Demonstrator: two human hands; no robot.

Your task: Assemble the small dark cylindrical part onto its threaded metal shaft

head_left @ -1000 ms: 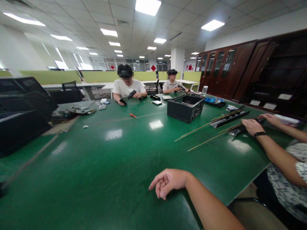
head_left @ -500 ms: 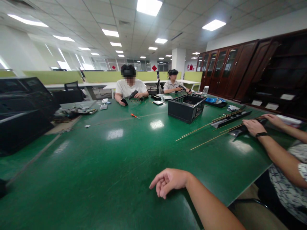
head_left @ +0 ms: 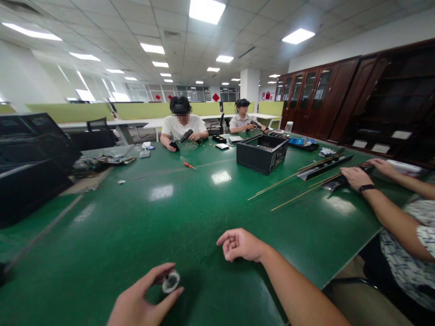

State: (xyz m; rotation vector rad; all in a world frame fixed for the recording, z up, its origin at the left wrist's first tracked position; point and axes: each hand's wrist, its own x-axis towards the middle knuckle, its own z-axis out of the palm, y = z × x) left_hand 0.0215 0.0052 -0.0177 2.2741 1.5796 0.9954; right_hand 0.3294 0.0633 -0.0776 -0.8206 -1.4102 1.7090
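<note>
My left hand (head_left: 144,294) is at the bottom of the view, thumb and fingers closed around a small round thing (head_left: 171,281) with a pale rim and a dark middle. Its exact kind is hard to make out. It is held over the green tabletop (head_left: 190,203). To the right, my right hand (head_left: 241,244) rests by the table, fingers loosely bent and apart, with nothing in it. A gap separates the two hands.
Farther up the table lie an orange screwdriver (head_left: 189,165) and a black computer case (head_left: 261,154). Thin brass-coloured rods (head_left: 292,180) reach in from the right, where a co-worker's hands (head_left: 356,177) work. Two people sit opposite; dark equipment (head_left: 30,154) stands left.
My left hand has come into view from below, carrying the small round thing. My right hand has lifted slightly, its fingers still loosely bent.
</note>
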